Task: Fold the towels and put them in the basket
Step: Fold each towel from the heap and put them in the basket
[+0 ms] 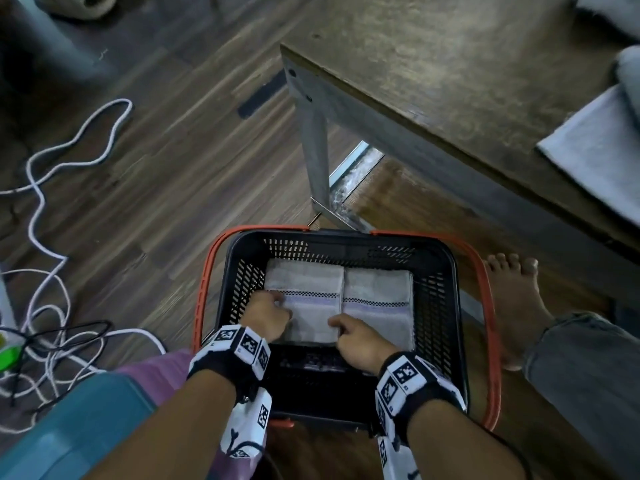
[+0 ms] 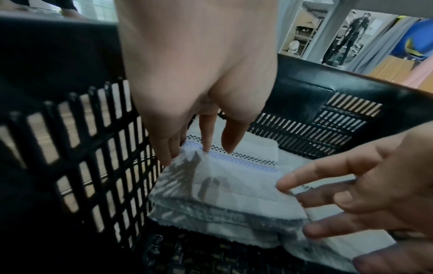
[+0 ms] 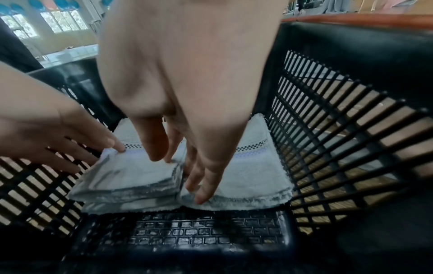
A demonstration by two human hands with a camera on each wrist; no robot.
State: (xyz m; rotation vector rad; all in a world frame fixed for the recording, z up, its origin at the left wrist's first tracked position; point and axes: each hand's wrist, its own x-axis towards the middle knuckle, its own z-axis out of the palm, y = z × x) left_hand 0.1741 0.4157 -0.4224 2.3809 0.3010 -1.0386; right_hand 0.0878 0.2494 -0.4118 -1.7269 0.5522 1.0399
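Here our left hand and right hand rest loose, gripping nothing, on the left towel in the basket (careless withdrawal could rumple its fold).

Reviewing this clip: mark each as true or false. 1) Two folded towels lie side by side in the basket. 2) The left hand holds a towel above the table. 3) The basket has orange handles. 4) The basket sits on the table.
1) True: left towel and right towel lie side by side in the basket.
2) False: the left hand touches the left towel inside the basket.
3) True: handles are orange.
4) False: it sits on the floor, beside the table.
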